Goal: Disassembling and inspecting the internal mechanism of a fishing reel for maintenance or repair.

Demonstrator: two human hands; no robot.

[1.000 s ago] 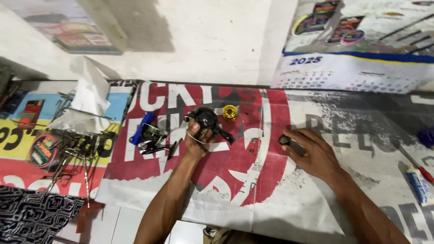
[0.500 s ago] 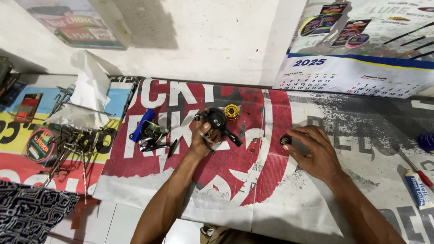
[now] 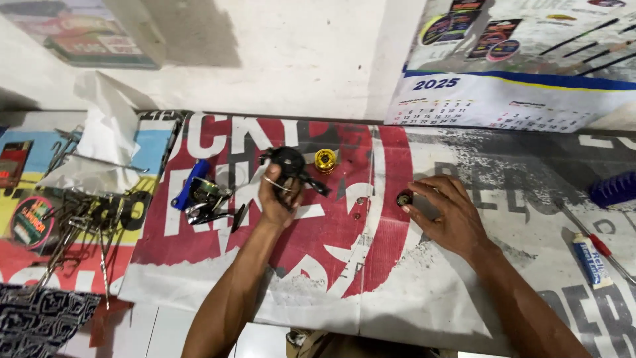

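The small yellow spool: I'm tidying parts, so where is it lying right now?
In the head view the small yellow spool lies on the red printed banner near the wall, just right of the black reel body held in the left hand.

One camera, worn on the head, looks steeply down and forward over a bench covered with a printed banner, toward a white wall at the top of the frame. It sits at arm's length: both forearms enter from the bottom edge, the left hand near the centre, the right hand right of it. A calendar hangs upper right. No second view exists.
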